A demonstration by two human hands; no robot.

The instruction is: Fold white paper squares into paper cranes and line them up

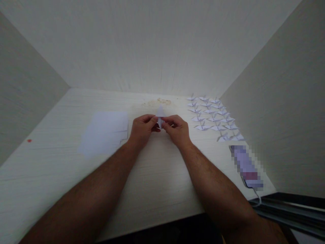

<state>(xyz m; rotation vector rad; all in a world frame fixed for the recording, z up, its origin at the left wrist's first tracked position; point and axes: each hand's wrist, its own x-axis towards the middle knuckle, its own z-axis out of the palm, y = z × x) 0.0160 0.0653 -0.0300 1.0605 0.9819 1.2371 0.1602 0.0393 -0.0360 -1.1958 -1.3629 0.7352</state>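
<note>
Between my two hands, over the middle of the white table (162, 176), is a small piece of folded white paper (160, 112) with a pointed tip facing away from me. My left hand (144, 128) pinches its left side between thumb and fingers. On the other side my right hand (177, 128) grips it the same way. A narrow lower part of the paper shows between the fingertips; the rest of the fold is covered by my fingers.
Several folded paper cranes (210, 118) stand in rows at the back right. A phone (245, 166) with a white cable (258, 198) lies near the right edge. White paper sheets (106, 130) are on the left. Walls enclose the table's back and sides. A small red spot (29, 140) is far left.
</note>
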